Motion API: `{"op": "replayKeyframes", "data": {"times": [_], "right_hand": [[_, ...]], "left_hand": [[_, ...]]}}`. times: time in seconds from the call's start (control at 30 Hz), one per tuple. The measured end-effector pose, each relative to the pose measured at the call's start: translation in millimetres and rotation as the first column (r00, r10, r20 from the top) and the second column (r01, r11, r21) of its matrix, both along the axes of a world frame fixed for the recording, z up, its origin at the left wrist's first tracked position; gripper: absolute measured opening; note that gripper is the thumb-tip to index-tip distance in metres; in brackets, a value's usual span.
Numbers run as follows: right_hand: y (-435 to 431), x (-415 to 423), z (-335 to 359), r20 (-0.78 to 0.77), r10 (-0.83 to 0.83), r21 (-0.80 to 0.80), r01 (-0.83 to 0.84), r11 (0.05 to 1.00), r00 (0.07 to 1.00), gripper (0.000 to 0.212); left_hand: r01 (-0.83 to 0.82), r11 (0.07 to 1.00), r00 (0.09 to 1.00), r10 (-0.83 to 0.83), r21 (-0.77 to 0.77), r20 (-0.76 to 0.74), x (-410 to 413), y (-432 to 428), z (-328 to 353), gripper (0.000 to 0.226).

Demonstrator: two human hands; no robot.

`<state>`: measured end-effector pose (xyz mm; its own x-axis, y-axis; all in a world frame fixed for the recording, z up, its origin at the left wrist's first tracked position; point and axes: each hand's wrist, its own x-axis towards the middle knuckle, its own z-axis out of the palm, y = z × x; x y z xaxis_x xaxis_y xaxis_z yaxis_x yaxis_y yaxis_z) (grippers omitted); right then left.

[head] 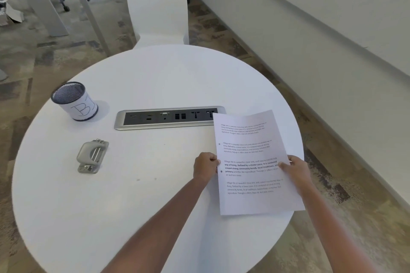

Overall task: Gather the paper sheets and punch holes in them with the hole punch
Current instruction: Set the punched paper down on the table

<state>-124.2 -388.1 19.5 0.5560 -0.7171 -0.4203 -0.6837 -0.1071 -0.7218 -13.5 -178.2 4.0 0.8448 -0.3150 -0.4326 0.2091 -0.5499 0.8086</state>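
White paper sheets [248,139] with printed text sit at the right side of the round white table [155,73], stacked as one pile with two punched holes showing along the left edge. My left hand [205,167] grips the pile's left edge and my right hand [294,167] grips its right edge, thumb on top. The far end covers a corner of the socket panel. A grey metal hole punch [92,156] lies on the table's left side, well apart from both hands.
A mesh pen cup [74,101] with a white label stands at the table's back left. A silver socket panel [164,117] is set into the table's middle. A white chair [157,6] stands behind the table. A wall runs along the right.
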Motion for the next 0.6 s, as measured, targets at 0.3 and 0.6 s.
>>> {"op": "replayKeyframes", "data": {"times": [0.3, 0.6], "right_hand": [[-10, 13, -18, -0.012, -0.041, 0.012, 0.041, 0.999, 0.999, 0.026], [-11, 15, -27, -0.022, -0.064, -0.015, 0.064, 0.998, 0.998, 0.026]], "left_hand": [[-0.054, 0.997, 0.998, 0.055, 0.055, -0.012, 7, -6, -4, 0.014], [-0.156, 0.985, 0.986, 0.159, 0.069, -0.052, 6, -7, -6, 0.019]]}}
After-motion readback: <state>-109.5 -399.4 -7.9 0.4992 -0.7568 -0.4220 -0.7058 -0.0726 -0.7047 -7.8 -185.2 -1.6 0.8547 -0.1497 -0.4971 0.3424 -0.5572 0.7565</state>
